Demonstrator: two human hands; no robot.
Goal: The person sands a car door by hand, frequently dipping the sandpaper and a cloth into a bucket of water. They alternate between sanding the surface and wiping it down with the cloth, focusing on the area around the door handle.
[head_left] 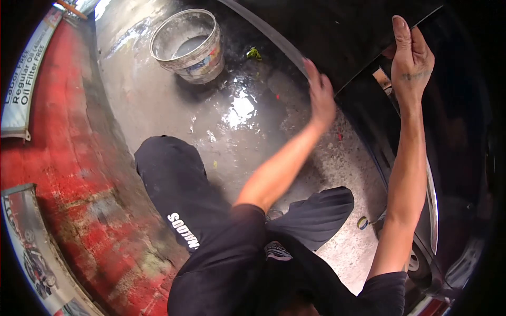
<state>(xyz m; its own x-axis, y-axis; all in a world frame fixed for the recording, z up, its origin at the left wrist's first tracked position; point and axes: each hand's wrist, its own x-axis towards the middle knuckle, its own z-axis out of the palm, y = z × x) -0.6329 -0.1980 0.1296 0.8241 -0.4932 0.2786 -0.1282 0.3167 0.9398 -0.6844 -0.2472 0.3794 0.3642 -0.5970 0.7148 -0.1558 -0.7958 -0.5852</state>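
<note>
My right hand (414,58) is closed on the thin edge of a dark car panel (363,79), thumb on the near side and the other fingers bent behind it. My left hand (321,100), a little blurred, is at the lower end of that same edge. Its fingers are stretched out and lie along the panel, close to the grey strip (274,34) at its border. Just below my right hand, a small light-coloured metal part (382,79) shows on the dark car body (458,131).
A dirty bucket (187,47) with grey liquid stands on the wet concrete floor (237,152). Near it lies a yellow-green scrap (254,53). A roll of tape (362,223) rests by the car. A red brick wall (79,174) with a sign (26,79) runs along the left.
</note>
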